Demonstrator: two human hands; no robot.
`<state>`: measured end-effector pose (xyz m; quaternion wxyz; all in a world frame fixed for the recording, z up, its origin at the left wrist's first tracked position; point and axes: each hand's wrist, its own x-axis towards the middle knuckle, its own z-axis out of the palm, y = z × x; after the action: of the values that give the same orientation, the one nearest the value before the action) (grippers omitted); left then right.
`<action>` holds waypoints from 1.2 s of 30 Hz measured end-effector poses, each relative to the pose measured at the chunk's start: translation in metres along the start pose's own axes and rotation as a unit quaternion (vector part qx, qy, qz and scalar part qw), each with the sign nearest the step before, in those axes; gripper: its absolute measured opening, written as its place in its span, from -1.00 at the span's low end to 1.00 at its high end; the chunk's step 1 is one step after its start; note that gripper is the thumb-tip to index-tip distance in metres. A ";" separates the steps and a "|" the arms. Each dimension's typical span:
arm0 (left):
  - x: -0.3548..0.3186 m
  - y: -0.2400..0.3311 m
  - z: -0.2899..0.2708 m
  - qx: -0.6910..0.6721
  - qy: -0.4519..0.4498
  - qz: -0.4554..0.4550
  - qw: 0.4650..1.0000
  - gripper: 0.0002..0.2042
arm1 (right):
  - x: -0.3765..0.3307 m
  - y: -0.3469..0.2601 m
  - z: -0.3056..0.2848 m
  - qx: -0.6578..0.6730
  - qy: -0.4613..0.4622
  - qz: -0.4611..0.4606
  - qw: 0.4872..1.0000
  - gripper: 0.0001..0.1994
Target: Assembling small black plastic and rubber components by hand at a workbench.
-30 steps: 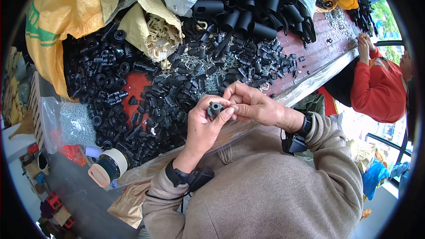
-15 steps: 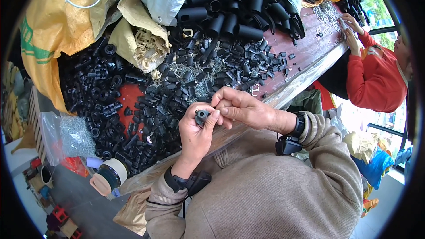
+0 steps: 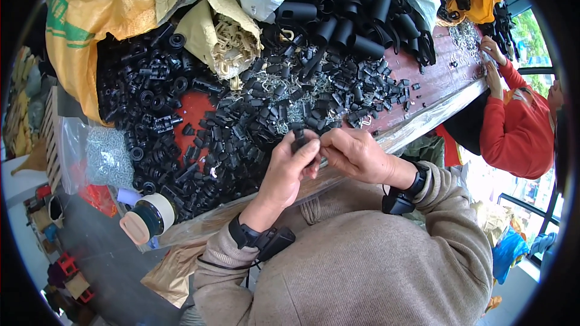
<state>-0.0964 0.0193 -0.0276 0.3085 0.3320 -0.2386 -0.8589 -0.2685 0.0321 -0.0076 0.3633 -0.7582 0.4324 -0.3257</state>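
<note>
Over the near edge of the table [image 3: 417, 122], your left hand [image 3: 283, 172] grips a small black part [image 3: 299, 138]; your right hand [image 3: 362, 157] is curled closed beside it (any pinched piece is hidden): apparently two-handed fingerwork, likely calling for a steady left hold.

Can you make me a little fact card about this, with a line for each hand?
Left hand: holds a small black part
Right hand: curled close by; anything inside is hidden
Table: loose black pieces, bigger black tubes
Table's left end: clear bag, small silvery pieces inside
Other person: red top, at the table's edge
</note>
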 end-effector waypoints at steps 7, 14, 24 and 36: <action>-0.006 0.002 -0.001 -0.086 -0.044 -0.025 0.995 -0.65 | 0.003 -0.006 -0.010 -0.094 -0.036 -0.018 0.995 -0.85; -0.007 -0.007 -0.010 -0.001 -0.035 -0.017 0.999 -0.60 | 0.007 -0.009 -0.005 -0.210 0.010 -0.114 0.971 -0.81; -0.010 -0.014 -0.006 0.091 -0.047 -0.012 0.995 -0.61 | 0.003 -0.008 -0.003 -0.168 -0.025 -0.070 0.983 -0.84; -0.006 -0.011 0.002 0.023 -0.024 -0.057 0.998 -0.65 | -0.003 0.000 -0.007 -0.133 0.024 -0.066 0.989 -0.87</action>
<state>-0.0986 0.0315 -0.0305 0.2457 0.3314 -0.2459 -0.8771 -0.2757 0.0323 -0.0046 0.2261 -0.8186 0.4298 -0.3066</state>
